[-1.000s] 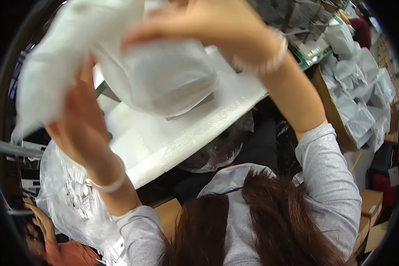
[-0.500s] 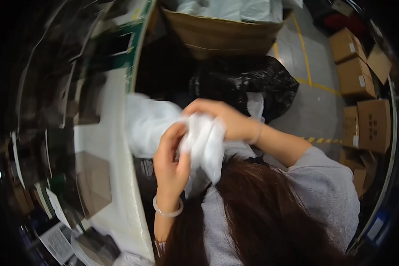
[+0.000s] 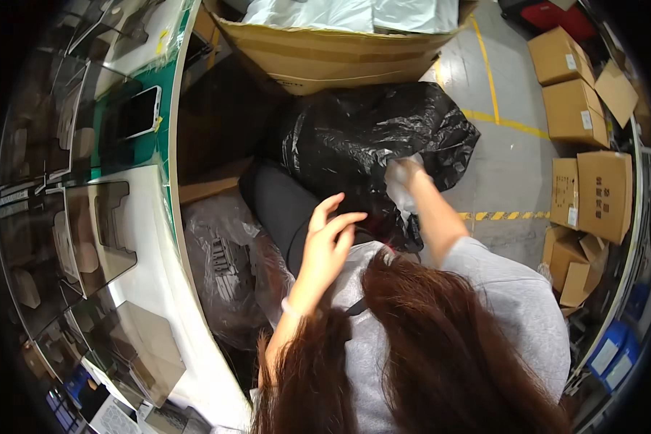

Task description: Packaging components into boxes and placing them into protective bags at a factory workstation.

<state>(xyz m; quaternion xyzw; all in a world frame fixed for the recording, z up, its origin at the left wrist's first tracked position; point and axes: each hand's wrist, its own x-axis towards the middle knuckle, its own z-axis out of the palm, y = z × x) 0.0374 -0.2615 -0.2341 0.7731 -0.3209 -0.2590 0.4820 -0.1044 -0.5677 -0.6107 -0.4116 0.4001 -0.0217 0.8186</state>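
My left hand [image 3: 329,246] is raised over my lap with its fingers spread and nothing in it. My right arm reaches forward to a black plastic bag [image 3: 365,130] in front of me. There my right hand [image 3: 412,172] is closed on crumpled, translucent white plastic [image 3: 398,192], pressed against the front of the black bag. The plastic and the bag partly hide its fingertips.
A large cardboard box [image 3: 325,61] with white plastic packages stands beyond the bag. On the left runs a workbench [image 3: 159,217] with dark clear panels and a phone-like device [image 3: 143,112]. A clear bag [image 3: 228,267] lies beneath it. Cardboard boxes [image 3: 575,112] line the right.
Both hands were together on crumpled white plastic before me. The hands have parted: the right has moved forward to the black bag, and the left is now empty with fingers spread.
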